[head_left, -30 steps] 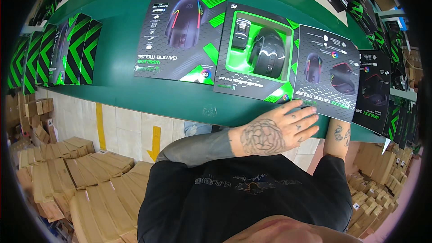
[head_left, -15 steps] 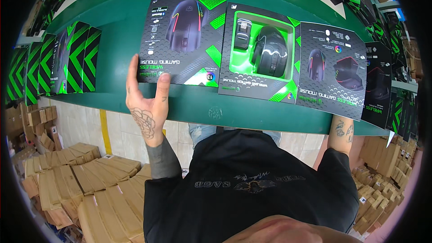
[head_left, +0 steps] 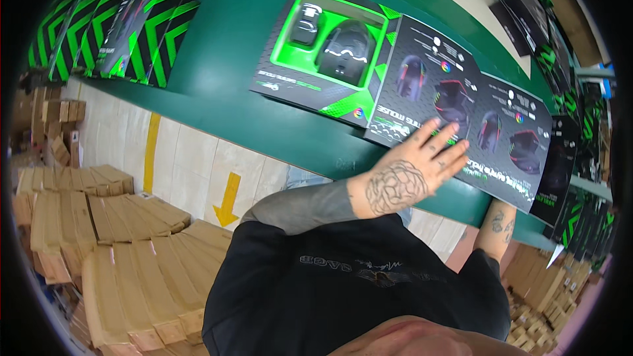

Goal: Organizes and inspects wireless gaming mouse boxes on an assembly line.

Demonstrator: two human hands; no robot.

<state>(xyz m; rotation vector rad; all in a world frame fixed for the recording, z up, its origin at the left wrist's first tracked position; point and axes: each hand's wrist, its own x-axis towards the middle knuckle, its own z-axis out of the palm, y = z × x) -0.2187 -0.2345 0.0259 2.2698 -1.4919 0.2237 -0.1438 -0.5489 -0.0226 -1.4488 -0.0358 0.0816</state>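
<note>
An opened black and green mouse box (head_left: pixel 310 95) lies on the green table. Its bright green tray holds a black wireless mouse (head_left: pixel 346 53) beside a small dark accessory (head_left: pixel 306 25). To the right its printed lid (head_left: pixel 422 59) is folded out flat. My left hand (head_left: pixel 409 171) reaches across, fingers spread over the lid's lower edge and holding nothing. Farther right comes a second similar printed panel (head_left: pixel 514 135). My right forearm (head_left: pixel 499 227) passes under that panel's near edge, which hides the hand and its fingers.
Several black and green boxes (head_left: pixel 142 33) stand in a row on the left of the green table (head_left: pixel 227 46). More boxes (head_left: pixel 580 224) crowd the right end. Brown cartons (head_left: pixel 132 224) are stacked on the floor at left, others (head_left: pixel 547 296) at lower right.
The left box was closed; now its lid is turned over to the right, showing the mouse and covering the neighbouring tray. My left hand went right with it. The view has shifted.
</note>
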